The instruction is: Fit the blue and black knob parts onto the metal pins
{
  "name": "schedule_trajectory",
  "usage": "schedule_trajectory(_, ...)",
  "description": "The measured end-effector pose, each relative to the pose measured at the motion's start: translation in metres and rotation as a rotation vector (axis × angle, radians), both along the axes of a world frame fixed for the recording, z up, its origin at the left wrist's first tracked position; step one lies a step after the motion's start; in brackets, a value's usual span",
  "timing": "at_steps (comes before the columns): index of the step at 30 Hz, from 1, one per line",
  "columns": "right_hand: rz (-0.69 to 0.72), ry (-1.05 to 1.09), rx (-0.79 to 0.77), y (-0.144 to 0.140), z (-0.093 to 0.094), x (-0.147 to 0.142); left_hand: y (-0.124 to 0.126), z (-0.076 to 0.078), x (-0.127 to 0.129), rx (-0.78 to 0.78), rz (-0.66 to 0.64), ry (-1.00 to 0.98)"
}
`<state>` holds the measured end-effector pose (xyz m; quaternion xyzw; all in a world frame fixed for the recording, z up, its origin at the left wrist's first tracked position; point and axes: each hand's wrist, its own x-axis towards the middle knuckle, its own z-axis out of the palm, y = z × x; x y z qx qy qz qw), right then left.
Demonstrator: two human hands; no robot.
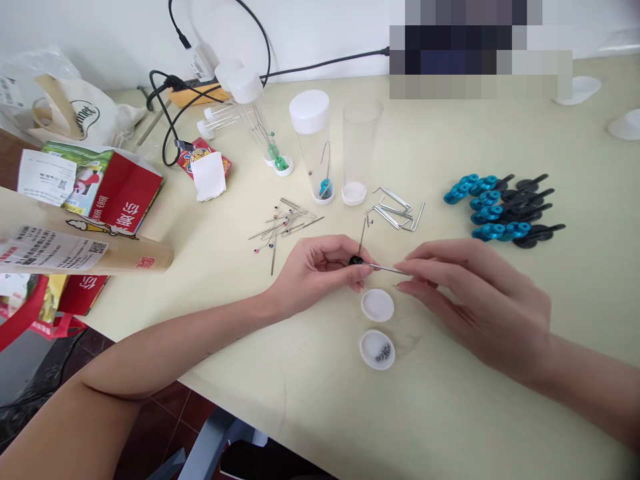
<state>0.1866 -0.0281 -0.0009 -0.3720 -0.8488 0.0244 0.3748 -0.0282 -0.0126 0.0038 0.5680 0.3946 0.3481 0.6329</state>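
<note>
1. The left hand (325, 267) is pinched on a small round black piece (356, 260) above the desk (320, 400); its fingers cover much of it, so its full shape cannot be told.
2. A thin grey metal pin (362, 239) rises from the black piece; its bent upper end is too small to read clearly.
3. The right hand (480, 300), slightly blurred, is closed on a thin silver metal rod (387, 268). The rod's far end meets the left fingertips at the black piece; its near end is hidden in the grip.
4. Just below, a shallow white round cap (369, 345) holds tiny silver metal parts (383, 353), too small to identify.
5. At left, a tan cylindrical container (145, 233) is cut off by the picture's edge.
6. Pixelation hides the top right area.
</note>
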Motion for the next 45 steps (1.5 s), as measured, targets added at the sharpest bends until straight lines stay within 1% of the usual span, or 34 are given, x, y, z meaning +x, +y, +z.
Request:
schedule_trajectory(5, -0.065, 0.024, 0.059, 0.000, -0.005, -0.001, 0.001, 0.001, -0.001, -0.001, -0.004, -0.008)
schedule_trajectory(9, -0.040, -0.020, 0.115, 0.001, -0.005, 0.002, 0.000, 0.001, 0.000, -0.003, -0.008, -0.018)
schedule_trajectory(19, 0.017, -0.049, 0.066, 0.001, 0.005, -0.001, -0.001, -0.001, 0.001, 0.014, 0.011, -0.011)
schedule_trajectory(21, 0.029, -0.055, 0.074, 0.001, 0.004, 0.000, -0.001, -0.001, 0.001, 0.012, 0.017, -0.007)
schedule_trajectory(27, 0.008, -0.124, 0.094, 0.000, -0.005, 0.003, 0.001, 0.000, 0.000, 0.016, 0.023, -0.012)
schedule_trajectory(32, 0.030, -0.131, 0.113, 0.000, -0.005, 0.004, 0.002, -0.001, -0.001, 0.021, 0.029, -0.010)
schedule_trajectory(34, 0.037, -0.122, 0.108, 0.000, -0.002, 0.003, 0.002, -0.002, -0.001, 0.025, 0.028, -0.010)
schedule_trajectory(40, 0.083, -0.074, 0.006, 0.000, 0.005, 0.000, -0.001, -0.001, 0.001, 0.019, 0.013, -0.006)
schedule_trajectory(42, 0.067, -0.056, -0.030, 0.001, 0.003, 0.001, -0.002, -0.001, 0.001, 0.016, 0.009, -0.006)
schedule_trajectory(45, 0.002, -0.069, -0.069, 0.000, -0.001, 0.003, -0.002, -0.001, 0.001, 0.017, 0.009, -0.005)
